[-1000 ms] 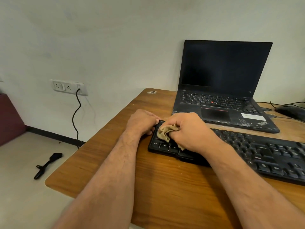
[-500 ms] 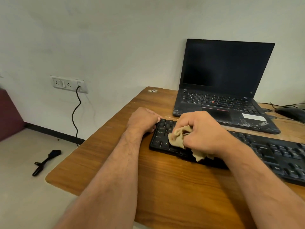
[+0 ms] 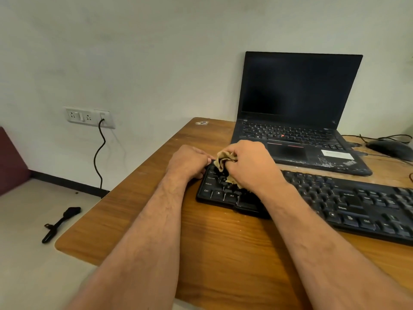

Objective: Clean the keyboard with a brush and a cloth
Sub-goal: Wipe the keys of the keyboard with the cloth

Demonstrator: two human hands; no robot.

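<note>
Cloth bunched in right hand on keyboard; left hand fingers curled, gripping its end.

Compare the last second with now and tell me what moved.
The right hand, gripping the cloth, slid rightward along the keyboard, then came back to the left end, now nearer the far edge. The left hand stayed holding the keyboard's left end. Laptop, mouse and table are unchanged.
</note>
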